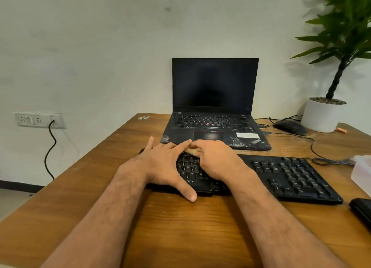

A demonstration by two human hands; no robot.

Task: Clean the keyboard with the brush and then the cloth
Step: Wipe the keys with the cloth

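Left wall: socket plate with black cable plugged in.
Left hand: flat on keyboard left end, fingers spread, holding nothing.
Right hand: fingers curled around a tan object, possibly the brush; mostly hidden.
Keyboard: near centre of counter, laptop just beyond.
Far right: mouse, potted plant.

The keyboard is laid on the surface, with the laptop set just behind it. A mouse and potted plant are placed right of the laptop.
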